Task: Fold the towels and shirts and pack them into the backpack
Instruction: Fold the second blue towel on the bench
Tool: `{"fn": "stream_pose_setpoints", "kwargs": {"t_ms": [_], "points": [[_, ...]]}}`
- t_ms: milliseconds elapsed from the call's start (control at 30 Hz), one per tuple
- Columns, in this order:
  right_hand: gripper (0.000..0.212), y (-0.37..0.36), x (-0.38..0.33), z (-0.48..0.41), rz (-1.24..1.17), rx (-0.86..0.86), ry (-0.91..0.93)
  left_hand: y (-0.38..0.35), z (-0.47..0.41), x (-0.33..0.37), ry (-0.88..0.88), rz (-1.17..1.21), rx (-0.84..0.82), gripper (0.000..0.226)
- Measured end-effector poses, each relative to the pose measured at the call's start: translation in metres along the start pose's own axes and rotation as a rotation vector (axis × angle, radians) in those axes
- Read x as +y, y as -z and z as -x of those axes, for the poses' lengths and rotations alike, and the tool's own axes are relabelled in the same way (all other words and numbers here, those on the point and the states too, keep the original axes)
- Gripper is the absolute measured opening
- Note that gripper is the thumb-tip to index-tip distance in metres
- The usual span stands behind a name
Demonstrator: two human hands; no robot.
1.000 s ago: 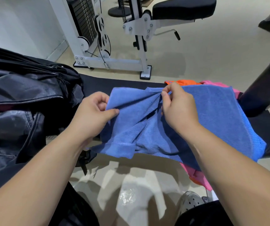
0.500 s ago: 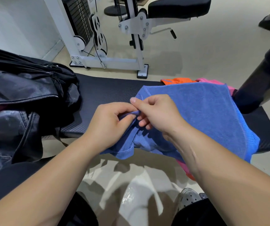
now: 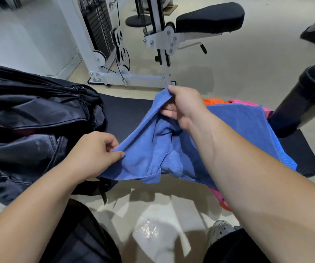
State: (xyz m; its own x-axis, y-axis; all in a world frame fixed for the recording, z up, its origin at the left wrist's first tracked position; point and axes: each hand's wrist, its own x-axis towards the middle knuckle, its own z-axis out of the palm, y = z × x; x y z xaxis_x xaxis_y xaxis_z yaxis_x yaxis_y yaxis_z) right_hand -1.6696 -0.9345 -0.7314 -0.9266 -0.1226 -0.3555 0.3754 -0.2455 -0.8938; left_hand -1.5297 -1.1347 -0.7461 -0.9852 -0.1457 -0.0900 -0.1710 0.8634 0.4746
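Blue terry-cloth towel held taut over the black padded desk.
Left hand pinches its lower edge at centre frame; right hand grips a corner raised higher, above centre. Black fabric backpack lies at frame left against the desk; orange cloth and pink cloth lie under the towel, right of centre.

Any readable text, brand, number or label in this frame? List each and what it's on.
None can be read.
weight stack: any plate markings are too small and blurred to read.
blue towel: no print or tag visible.
backpack: no logo or label visible.
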Motion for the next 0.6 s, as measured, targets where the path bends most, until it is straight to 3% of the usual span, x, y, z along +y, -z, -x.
{"fn": "stream_pose_setpoints", "kwargs": {"t_ms": [333,433,600], "points": [[0.018,-0.116,-0.004,-0.041,0.218,-0.215,-0.030,0.046,0.025,-0.016,0.085,0.110,0.259,0.017],[0.019,-0.104,-0.005,-0.045,0.318,-0.263,-0.022,0.041,0.023,-0.011,0.055,0.171,0.260,0.014],[0.014,-0.041,-0.022,-0.053,0.427,-0.155,0.010,0.016,0.012,0.020,-0.026,0.282,0.122,0.010]]}}
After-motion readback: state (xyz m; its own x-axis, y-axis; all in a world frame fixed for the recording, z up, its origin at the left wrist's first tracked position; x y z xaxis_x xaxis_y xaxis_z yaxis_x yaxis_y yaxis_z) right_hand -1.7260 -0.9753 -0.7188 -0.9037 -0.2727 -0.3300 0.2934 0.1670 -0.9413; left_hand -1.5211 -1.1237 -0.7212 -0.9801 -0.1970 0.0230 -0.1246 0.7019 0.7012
